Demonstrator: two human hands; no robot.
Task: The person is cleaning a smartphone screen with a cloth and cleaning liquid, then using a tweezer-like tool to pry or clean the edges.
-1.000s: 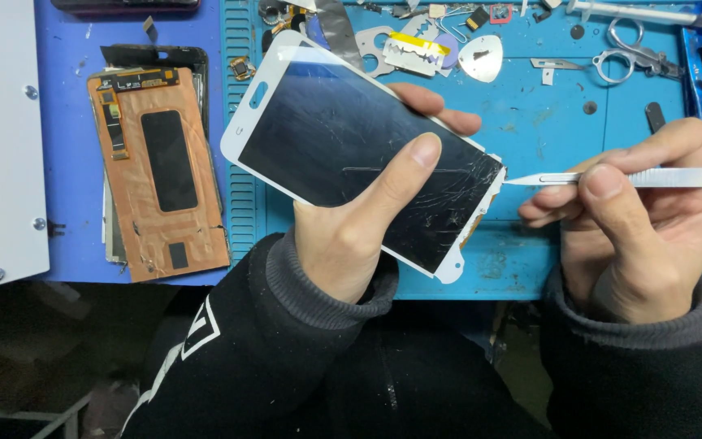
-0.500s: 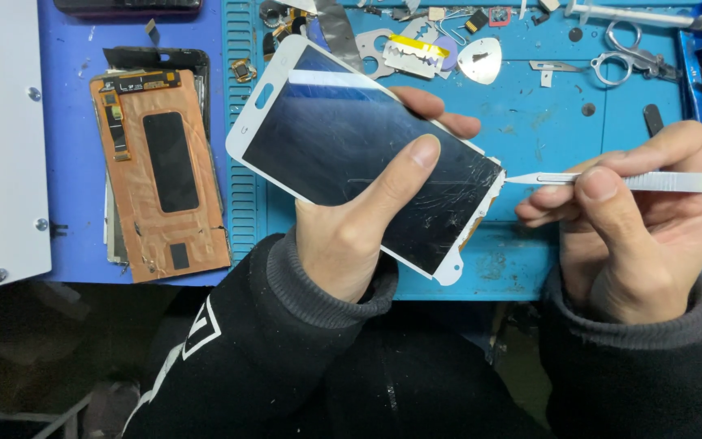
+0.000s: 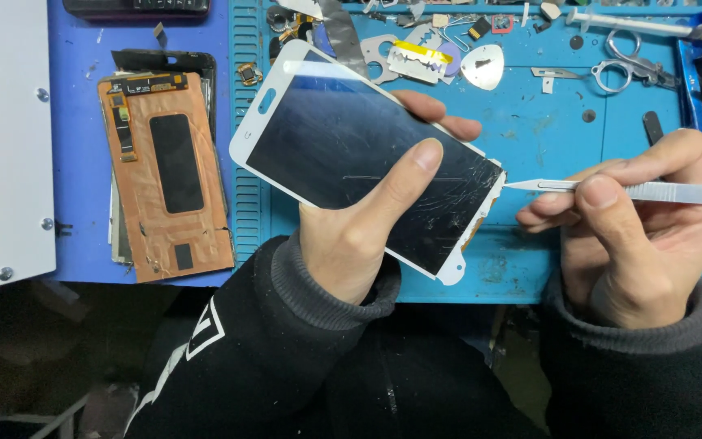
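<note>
Now our left hand [image 3: 351,236] grips cracked white phone screen [image 3: 367,154] tilted above blue desk [image 3: 546,106], thumb across glass. Our right hand [image 3: 635,236] pinches thin metal blade [image 3: 611,189], tip touching screen's lower corner. Copper-backed panel [image 3: 168,175] lies left.

Bright, sharp overhead light; glare streaks the phone screen [image 3: 367,162].

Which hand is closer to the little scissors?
Right. The right hand, holding a thin metal blade tool, lies just below the scissors. The left hand grips the cracked phone screen, farther left.
</note>
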